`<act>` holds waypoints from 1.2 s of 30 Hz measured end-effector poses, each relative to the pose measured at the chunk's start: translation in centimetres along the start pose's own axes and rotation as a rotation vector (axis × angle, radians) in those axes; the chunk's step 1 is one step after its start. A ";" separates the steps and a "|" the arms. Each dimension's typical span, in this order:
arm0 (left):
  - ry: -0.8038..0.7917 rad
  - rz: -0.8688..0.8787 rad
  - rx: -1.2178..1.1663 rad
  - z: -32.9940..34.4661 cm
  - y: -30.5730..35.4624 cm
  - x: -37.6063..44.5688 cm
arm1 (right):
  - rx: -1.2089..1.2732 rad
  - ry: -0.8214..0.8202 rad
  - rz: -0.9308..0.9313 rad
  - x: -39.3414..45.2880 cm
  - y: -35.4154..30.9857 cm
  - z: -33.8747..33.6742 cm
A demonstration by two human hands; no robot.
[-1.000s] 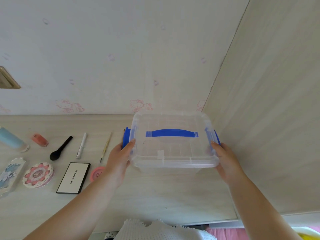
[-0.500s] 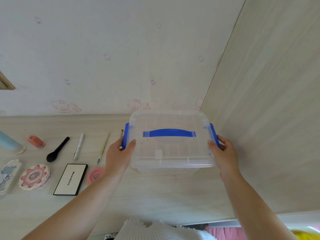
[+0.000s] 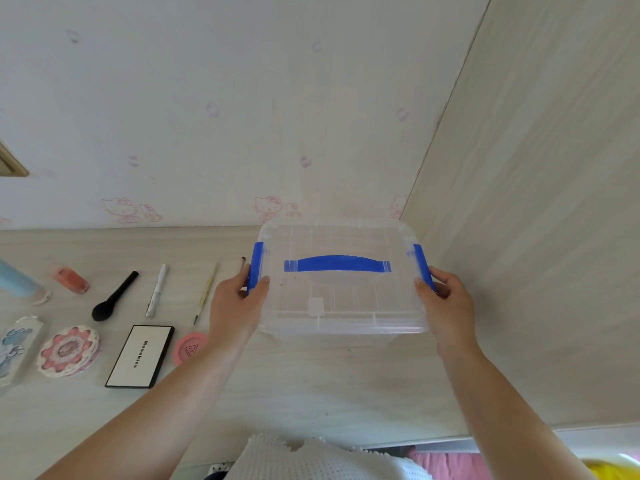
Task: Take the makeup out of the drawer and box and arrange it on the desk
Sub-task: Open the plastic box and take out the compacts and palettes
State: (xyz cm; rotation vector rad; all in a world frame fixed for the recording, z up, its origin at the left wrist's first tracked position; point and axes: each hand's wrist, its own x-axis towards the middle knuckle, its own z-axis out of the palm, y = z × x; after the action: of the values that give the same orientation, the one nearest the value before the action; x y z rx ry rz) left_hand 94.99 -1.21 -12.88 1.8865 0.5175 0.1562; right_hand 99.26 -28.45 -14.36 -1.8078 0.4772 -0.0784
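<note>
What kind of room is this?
Probably a bedroom or a child's room with a dressing desk. The wallpaper has pink cartoon cats, makeup such as a brush and a palette lies on the desk, and both hands hold a clear box.

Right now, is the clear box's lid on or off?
On. The lid sits flat on the clear box, blue handle on top. Whether the side clips are latched: cannot tell.

The blue bottle (image 3: pixel 17 282) and blue-patterned compact (image 3: pixel 14 348) are cut off left; pencil (image 3: pixel 242 263) seems mostly hidden.
</note>
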 end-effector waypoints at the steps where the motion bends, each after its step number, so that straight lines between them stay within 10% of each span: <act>1: 0.002 -0.006 -0.010 0.1 0.0 0.0 | 0.002 -0.003 0.000 0.0 0.0 0.0; 16: 0.124 -0.039 -0.351 -1.6 0.3 -0.8 | 0.143 -0.106 -0.029 -1.3 -2.3 -0.3; 24: -0.112 0.409 -0.413 -7.2 10.4 -0.5 | 0.363 -0.272 -0.275 -3.1 -12.1 -0.6; 36: 0.063 0.900 -0.412 -14.8 23.3 -1.7 | 0.324 -0.211 -0.891 -9.2 -27.7 -2.9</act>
State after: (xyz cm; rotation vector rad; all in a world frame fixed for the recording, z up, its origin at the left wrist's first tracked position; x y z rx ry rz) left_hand 94.71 4.16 14.23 1.5815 -0.3423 0.8442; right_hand 97.73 -21.90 14.14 -1.5585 -0.4921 -0.5384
